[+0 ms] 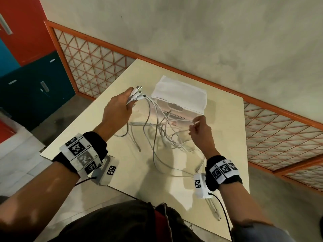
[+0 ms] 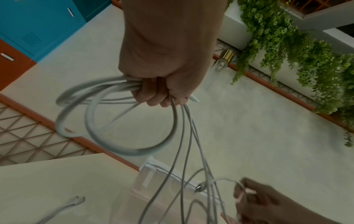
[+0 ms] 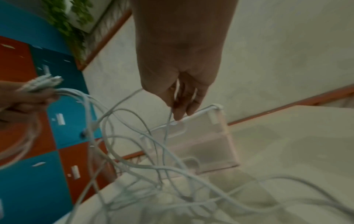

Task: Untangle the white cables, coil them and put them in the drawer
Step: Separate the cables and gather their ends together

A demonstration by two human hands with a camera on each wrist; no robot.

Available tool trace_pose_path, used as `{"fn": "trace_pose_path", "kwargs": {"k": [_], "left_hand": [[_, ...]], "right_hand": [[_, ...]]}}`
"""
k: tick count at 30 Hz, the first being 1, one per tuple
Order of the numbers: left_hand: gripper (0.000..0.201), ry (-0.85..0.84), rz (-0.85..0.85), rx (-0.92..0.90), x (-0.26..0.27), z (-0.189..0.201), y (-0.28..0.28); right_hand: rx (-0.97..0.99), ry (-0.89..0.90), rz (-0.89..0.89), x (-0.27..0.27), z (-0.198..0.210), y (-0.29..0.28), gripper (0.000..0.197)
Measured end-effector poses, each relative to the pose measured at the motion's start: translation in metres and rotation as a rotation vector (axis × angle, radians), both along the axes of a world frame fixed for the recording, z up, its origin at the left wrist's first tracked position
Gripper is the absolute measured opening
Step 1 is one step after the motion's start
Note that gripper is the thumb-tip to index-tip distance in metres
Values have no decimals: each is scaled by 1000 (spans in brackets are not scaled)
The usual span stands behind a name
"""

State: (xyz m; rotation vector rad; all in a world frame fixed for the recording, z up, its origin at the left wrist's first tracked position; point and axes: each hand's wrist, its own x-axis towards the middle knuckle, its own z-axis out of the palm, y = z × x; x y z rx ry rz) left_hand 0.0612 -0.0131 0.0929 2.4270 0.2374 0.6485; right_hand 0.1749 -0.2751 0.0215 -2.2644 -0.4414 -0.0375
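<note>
Several white cables (image 1: 158,131) hang tangled above the table. My left hand (image 1: 122,105) is raised at the left and grips a bunch of them near their plugs (image 1: 138,92); in the left wrist view the left hand (image 2: 164,91) holds coiled loops (image 2: 114,121) too. Lower right, my right hand (image 1: 199,128) pinches a single cable strand (image 1: 192,122) pulled out of the tangle; the right wrist view shows that strand (image 3: 169,119) below the right hand (image 3: 182,103). A translucent drawer box (image 1: 181,103) with its drawer closed stands behind the cables.
The cream table (image 1: 218,154) sits against a grey wall with an orange lattice rail (image 1: 94,62). Loose cable ends (image 1: 215,212) lie near the front right table edge. Blue and red lockers (image 1: 31,84) stand at the left. Green plants (image 2: 296,60) hang on the wall.
</note>
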Motion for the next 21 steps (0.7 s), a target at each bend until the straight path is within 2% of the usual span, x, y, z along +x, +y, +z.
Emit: {"fn": "trace_pose_path", "kwargs": {"k": [5, 7, 10, 13, 15, 16, 18, 19, 21], "left_hand": [[20, -3, 100, -1, 4, 6, 1], [21, -11, 109, -6, 5, 8, 1], [18, -46, 91, -9, 7, 9, -2], [19, -98, 102, -27, 8, 14, -6], [19, -135, 73, -52, 7, 19, -9], [20, -148, 44, -61, 8, 21, -10], [21, -149, -15, -67, 9, 23, -13], [21, -139, -37, -69, 9, 24, -15], [24, -135, -78, -67, 9, 24, -20]], "right_hand": [[64, 364, -202, -5, -28, -36, 25], [43, 494, -247, -8, -37, -45, 22], [-63, 668, -242, -14, -43, -51, 24], [-172, 761, -250, -18, -45, -60, 12], [-367, 789, -239, -17, -43, -61, 15], [-479, 775, -224, -16, -39, -60, 28], [-573, 679, -190, -12, -30, -55, 84], [-490, 615, -134, -12, -20, -48, 95], [-225, 495, 44, -12, 4, -26, 96]]}}
